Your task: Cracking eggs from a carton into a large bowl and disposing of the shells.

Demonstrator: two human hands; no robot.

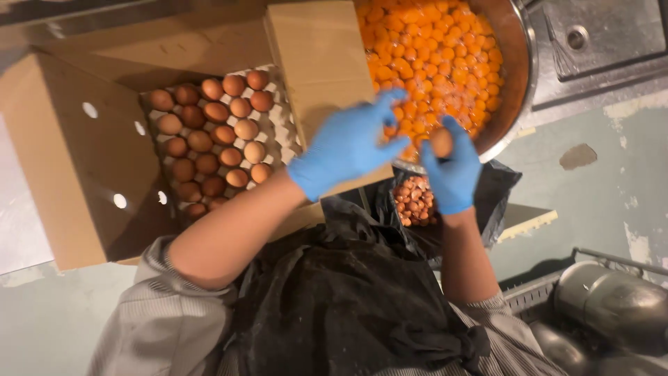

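Egg [441,141], brown, sits in the right hand [452,170], gloved blue, fingers curled around its lower half, long axis roughly upright, pointing toward 12 o'clock in the head view. Left hand [348,146], also gloved blue, lies just beside it at 9 o'clock, fingers spread and bent toward the egg; blur hides whether its fingertips touch the shell, so its grip cannot be told with certainty, though it holds nothing else. Right hand is the one bearing the egg; left is near, a short reach away. Both hands hover at the near rim of the steel bowl [518,76], which lies at 12 o'clock from the egg and is filled with orange yolks [435,56]. Bag of broken shells [415,200] lies directly below the hands at 6 o'clock. Cardboard box [76,160] with its tray of whole eggs [212,136] lies well apart at 9 o'clock, nearer the left arm.
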